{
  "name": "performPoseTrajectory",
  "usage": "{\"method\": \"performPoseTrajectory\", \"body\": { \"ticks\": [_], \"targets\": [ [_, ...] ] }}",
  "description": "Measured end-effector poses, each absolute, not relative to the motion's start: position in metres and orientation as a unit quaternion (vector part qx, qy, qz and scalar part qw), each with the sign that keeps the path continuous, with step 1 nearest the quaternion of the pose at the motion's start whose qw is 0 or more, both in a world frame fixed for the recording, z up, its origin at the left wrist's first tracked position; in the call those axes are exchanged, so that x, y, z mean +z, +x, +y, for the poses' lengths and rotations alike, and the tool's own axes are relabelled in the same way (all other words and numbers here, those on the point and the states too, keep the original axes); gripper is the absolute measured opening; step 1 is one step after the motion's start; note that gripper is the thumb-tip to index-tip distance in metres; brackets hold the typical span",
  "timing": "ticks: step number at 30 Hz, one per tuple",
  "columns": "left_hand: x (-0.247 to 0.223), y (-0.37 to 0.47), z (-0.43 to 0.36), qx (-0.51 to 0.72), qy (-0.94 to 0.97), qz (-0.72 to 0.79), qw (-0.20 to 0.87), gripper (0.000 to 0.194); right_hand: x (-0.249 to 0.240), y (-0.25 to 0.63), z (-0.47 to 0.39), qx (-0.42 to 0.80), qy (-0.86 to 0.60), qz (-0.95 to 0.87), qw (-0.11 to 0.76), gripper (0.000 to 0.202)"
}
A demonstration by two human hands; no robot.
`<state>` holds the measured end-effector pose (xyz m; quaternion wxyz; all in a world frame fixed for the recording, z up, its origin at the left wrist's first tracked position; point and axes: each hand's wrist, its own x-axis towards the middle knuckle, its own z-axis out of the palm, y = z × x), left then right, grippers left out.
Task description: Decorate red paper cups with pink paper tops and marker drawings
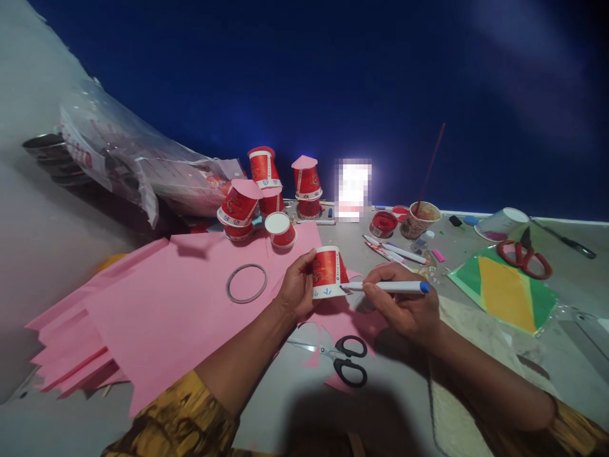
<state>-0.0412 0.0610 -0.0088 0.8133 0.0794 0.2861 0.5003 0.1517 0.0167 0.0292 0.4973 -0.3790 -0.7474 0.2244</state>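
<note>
My left hand (299,287) holds a red paper cup (326,269) by its side, with the cup's white band at the bottom. Small blue marks show on that band. In my right hand (404,303) is a white marker (394,287) with a blue end, its tip at the band's right side. Black-handled scissors (349,360) lie just below the cup, beside pink paper scraps. Left of my left hand, a grey ring (246,283) rests on large pink paper sheets (176,304).
Stacked red cups (307,184) with pink tops stand behind, near a bright blurred screen (353,187). At right are a paint jar (383,224), a cup with a stick (420,220), red-handled scissors (523,259) and a cloth (466,381). Plastic wrapping (157,171) lies back left.
</note>
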Motion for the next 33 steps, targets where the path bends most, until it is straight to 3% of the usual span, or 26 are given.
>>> {"method": "performPoseTrajectory", "body": {
  "ticks": [9,20,26,33],
  "targets": [
    [-0.0105,-0.0421,0.0604,0.497,0.075,0.292,0.814,0.031,0.0334,0.1498,0.0147,0.200,-0.361,-0.762,0.499,0.010],
    [-0.0072,-0.0421,0.0603,0.505,0.077,0.297,0.807,0.030,0.0313,0.1496,0.0143,0.276,-0.407,-0.722,0.487,0.015],
    [-0.0085,-0.0438,0.0616,0.500,0.083,0.293,0.811,0.037,0.0302,0.1511,0.0134,0.336,-0.416,-0.658,0.530,0.016],
    [-0.0106,-0.0437,0.0601,0.469,0.087,0.285,0.832,0.041,0.0275,0.1517,0.0144,0.321,-0.413,-0.663,0.536,0.014]
  ]
}}
